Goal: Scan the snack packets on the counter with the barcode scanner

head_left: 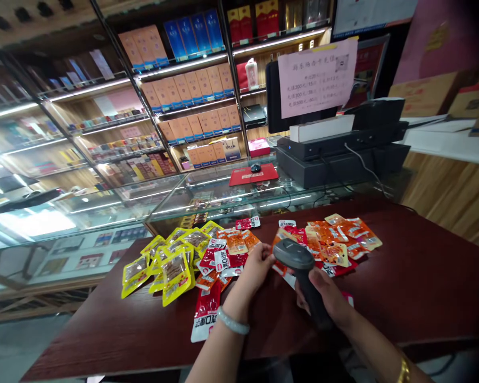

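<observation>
My right hand [327,298] is wrapped round the handle of a dark grey barcode scanner [293,255], its head pointing left over the table. Close to the scanner head, my left hand [259,261] pinches the edge of an orange snack packet [279,267], which the scanner partly covers. Left of my left hand lie red-and-white snack packets [227,259] mixed with orange ones. Beyond them is a heap of yellow snack packets [176,270]. A pile of orange and red packets [327,239] spreads out behind and right of the scanner.
The dark red-brown table [415,287] meets a glass display counter [175,199] at its far side. On the counter are a red mat [243,174] with a mouse, and a black cash-register unit [335,154] with a pink paper sign [317,80]. Boxed goods line the shelves [191,109] behind.
</observation>
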`<state>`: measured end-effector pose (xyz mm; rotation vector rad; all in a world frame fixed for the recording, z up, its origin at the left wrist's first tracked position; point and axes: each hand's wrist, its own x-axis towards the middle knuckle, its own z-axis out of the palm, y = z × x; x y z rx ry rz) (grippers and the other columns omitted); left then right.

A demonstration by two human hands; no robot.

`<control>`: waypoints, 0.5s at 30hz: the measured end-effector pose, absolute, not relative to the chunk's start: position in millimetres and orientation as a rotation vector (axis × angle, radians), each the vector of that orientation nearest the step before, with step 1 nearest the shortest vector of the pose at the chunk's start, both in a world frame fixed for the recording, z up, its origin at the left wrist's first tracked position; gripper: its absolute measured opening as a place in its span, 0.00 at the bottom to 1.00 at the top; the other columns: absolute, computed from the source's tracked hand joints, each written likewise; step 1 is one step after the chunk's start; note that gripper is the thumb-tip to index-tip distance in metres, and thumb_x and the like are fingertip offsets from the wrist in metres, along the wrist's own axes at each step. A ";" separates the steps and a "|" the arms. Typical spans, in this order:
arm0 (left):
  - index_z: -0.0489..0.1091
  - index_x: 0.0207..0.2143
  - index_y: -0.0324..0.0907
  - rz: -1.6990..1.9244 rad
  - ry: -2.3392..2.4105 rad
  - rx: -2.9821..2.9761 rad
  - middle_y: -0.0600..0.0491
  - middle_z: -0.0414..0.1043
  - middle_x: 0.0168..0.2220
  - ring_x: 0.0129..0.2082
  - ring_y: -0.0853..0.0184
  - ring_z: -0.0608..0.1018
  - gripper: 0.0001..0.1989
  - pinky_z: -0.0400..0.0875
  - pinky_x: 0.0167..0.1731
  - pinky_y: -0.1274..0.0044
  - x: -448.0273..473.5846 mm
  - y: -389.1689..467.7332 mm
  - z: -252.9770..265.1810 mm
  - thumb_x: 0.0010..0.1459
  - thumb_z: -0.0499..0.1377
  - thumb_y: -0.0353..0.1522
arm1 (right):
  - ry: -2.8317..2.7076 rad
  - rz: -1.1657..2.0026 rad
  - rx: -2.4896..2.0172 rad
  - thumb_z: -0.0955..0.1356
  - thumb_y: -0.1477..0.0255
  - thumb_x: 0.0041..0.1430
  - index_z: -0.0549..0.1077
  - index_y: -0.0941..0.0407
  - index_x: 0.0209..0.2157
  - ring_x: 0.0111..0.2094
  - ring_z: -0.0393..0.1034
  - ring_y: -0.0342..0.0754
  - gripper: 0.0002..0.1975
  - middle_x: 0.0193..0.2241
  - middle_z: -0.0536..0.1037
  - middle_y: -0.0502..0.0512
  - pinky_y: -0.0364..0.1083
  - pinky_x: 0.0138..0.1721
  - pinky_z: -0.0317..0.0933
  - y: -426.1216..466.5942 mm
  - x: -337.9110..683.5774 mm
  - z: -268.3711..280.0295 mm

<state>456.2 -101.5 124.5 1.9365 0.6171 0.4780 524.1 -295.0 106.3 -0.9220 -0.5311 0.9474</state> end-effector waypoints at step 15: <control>0.70 0.50 0.35 0.121 0.849 2.877 0.33 0.74 0.48 0.50 0.49 0.76 0.20 0.66 0.51 0.64 539.7 -11.3 141.9 0.57 0.60 0.35 | -0.441 1.004 -0.910 0.67 0.48 0.57 0.66 0.57 0.43 0.13 0.63 0.41 0.27 0.17 0.71 0.46 0.38 0.13 0.56 -283.5 528.5 96.4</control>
